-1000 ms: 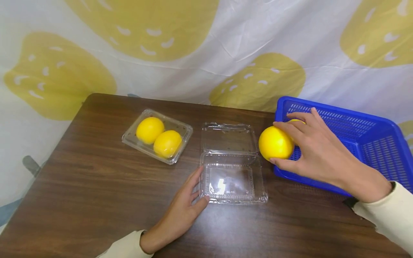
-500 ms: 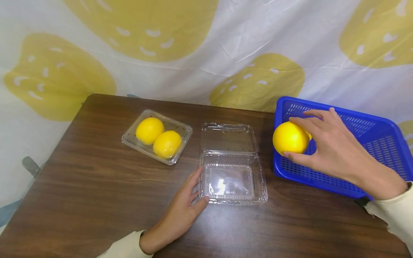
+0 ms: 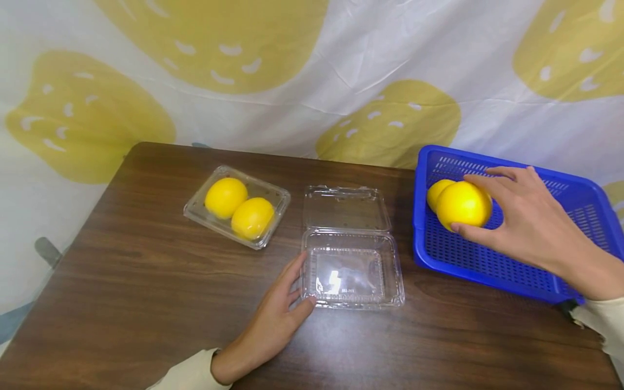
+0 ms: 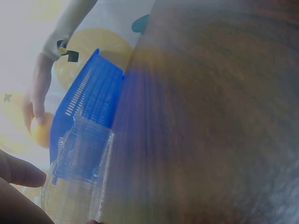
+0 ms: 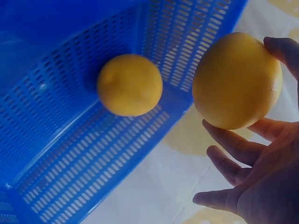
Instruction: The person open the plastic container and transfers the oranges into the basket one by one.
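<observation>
My right hand (image 3: 531, 227) holds a smooth round yellow fruit (image 3: 464, 205) between thumb and fingertips, over the left part of a blue plastic basket (image 3: 480, 279). A second yellow fruit (image 5: 130, 85) lies in that basket, partly covered by the held one in the head view. At the table's middle lies a clear plastic clamshell box (image 3: 347, 271), lid folded back and nothing inside. Along its left side rests my left hand (image 3: 275, 314), fingers fairly straight, thumb at the front left corner. The left wrist view shows those fingers (image 4: 21, 172) right at the box's rim.
Left of the open box stands a closed clear box (image 3: 278, 216) with two yellow fruits (image 3: 226, 197) in it. The brown wooden table (image 3: 146, 303) ends at the back against a white cloth (image 3: 273, 119) printed with yellow shapes.
My right hand has moved right with the fruit, from the basket's left edge to over its inside. The fruit in the basket shows more now. The left hand has stayed put.
</observation>
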Demonstrator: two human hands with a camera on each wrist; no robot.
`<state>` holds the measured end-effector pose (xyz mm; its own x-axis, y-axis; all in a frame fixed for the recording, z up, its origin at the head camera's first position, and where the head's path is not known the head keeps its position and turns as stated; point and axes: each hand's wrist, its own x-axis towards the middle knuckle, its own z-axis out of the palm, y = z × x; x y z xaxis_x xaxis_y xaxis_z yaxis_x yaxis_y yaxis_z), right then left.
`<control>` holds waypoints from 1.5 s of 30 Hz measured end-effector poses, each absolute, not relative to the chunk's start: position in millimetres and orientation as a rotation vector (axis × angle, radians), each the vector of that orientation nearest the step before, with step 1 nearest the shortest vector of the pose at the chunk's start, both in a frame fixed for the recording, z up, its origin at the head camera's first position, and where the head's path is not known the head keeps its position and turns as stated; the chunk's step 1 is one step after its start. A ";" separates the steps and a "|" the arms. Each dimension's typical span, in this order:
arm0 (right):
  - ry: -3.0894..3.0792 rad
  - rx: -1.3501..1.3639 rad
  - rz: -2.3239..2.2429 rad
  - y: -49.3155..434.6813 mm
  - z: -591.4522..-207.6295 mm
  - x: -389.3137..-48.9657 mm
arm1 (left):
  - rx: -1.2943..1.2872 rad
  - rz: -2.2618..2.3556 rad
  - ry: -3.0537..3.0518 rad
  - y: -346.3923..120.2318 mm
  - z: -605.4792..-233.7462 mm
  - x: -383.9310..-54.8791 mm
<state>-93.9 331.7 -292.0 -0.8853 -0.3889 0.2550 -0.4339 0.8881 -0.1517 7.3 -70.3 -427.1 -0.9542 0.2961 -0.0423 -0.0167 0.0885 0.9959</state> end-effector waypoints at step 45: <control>-2.988 0.600 0.453 323.8 -322.8 -80.0 | 0.278 1.991 2.077 -74.9 -427.6 3.6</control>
<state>-80.0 323.8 -322.8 -0.9223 -0.3686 0.1159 -0.3864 0.8811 -0.2728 3.6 -74.9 -427.6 -0.9504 0.3073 -0.0480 -0.0349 0.0477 0.9982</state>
